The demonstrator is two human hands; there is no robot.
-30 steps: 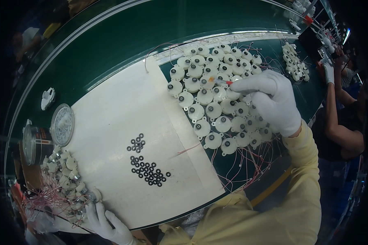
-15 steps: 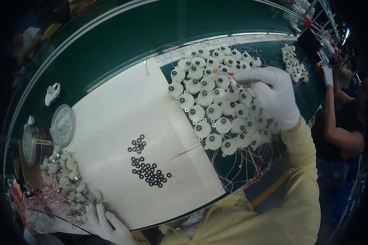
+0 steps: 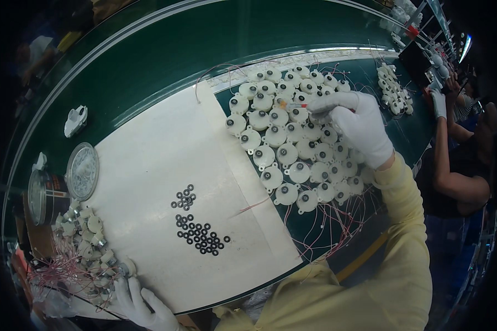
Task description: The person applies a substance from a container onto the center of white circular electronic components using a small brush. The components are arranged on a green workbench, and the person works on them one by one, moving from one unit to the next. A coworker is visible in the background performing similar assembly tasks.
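Observation:
My right hand (image 3: 363,128), in a white glove, is closed round a small brush (image 3: 298,105) with a red handle and an orange-brown tip. The tip hovers over or touches several round white plastic motor housings (image 3: 287,153) laid out in rows; which of the two I cannot tell. Each housing has a dark centre, and thin red and white wires trail from the group. My left hand (image 3: 142,307), also gloved in white, lies with fingers apart beside a heap of white geared motors (image 3: 95,225) at the lower left. Nothing shows in its grasp.
Black rings (image 3: 203,238) lie on a white sheet (image 3: 165,149). On the left are a tin (image 3: 47,194), a round clear lid (image 3: 83,171) and a white part (image 3: 75,121) on the green belt (image 3: 204,33). More housings (image 3: 393,88) and a co-worker's gloved hand (image 3: 438,103) are at right.
My right hand and the brush have shifted slightly left across the housings. My left hand keeps its place beside the heap. The whole view has moved a little.

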